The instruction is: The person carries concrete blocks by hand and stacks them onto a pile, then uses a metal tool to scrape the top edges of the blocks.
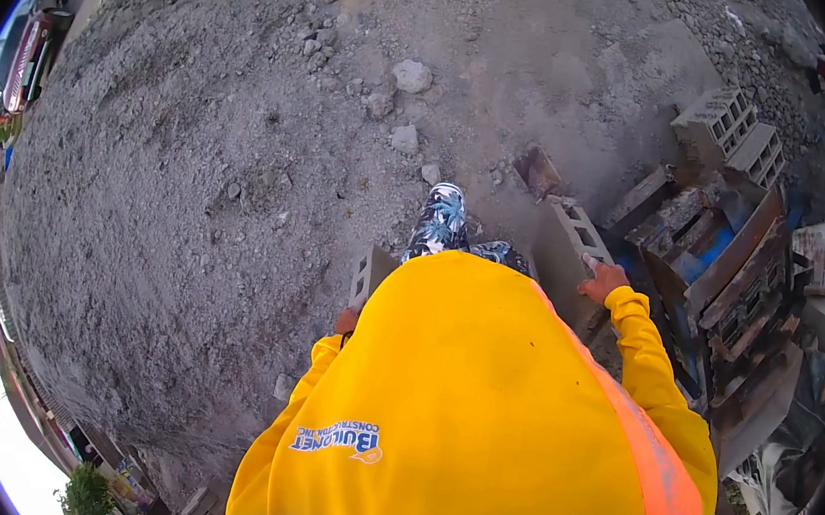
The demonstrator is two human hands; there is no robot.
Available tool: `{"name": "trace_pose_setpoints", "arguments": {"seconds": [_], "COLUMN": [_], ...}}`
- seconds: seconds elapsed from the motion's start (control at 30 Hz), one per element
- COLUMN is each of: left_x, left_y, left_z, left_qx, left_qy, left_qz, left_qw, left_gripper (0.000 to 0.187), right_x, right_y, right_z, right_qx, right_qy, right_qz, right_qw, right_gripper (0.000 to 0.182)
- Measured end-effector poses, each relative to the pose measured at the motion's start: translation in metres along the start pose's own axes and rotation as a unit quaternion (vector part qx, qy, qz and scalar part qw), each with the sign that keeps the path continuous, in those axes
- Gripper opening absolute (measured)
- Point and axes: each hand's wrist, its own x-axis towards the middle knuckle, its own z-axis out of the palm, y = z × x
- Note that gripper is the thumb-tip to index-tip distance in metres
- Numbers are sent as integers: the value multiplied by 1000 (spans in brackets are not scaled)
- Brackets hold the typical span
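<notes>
A grey hollow concrete block (575, 242) stands at my right side, and my right hand (604, 281) is closed on its upper edge, with fingers over the web between its holes. On the other side of my body, my left hand (346, 321) grips a second concrete block (371, 275). My yellow shirt (478, 395) hides part of that block, and most of the left hand's fingers are out of sight. Between the two blocks my patterned trouser leg (441, 225) shows over the gravel.
Rusty metal forms (734, 256) and scrap pile up close to my right arm. More concrete blocks (718, 121) lie at the upper right. Ahead are loose stones (412, 77) and a short rusty metal piece (539, 171). Gravel (168, 192) slopes away at left, toward a parked red vehicle (27, 61).
</notes>
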Motion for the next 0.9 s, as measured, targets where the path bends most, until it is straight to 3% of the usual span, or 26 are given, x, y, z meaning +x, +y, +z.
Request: {"name": "trace_pose_setpoints", "arguments": {"seconds": [0.23,0.4,0.6,0.73,0.8,0.83,0.87,0.9], "left_x": [139,232,298,311,344,360,370,375], "left_y": [146,284,453,601,704,746,787,825], "left_z": [-89,-179,-287,-382,-416,-433,-449,-458], "left_qx": [50,96,174,174,201,213,227,243], "left_qy": [-32,-33,-9,-1,10,-1,-14,-33], "left_qz": [27,59,99,144,151,154,156,154], "left_qw": [998,993,980,974,968,965,961,957], "left_gripper": [73,73,74,88,90,89,88,87], "right_x": [104,183,269,366,458,474,530,552], "right_y": [3,3,18,53,96,100,134,148], "right_z": [-148,-255,-363,-421,-439,-461,-423,-438], "right_qx": [24,31,173,199,246,254,254,230], "right_qy": [36,64,60,55,49,31,41,20], "right_qz": [9,38,90,79,58,104,98,116], "right_qw": [999,997,979,975,966,961,961,966], "right_gripper": [78,83,84,77,74,67,64,66]}}
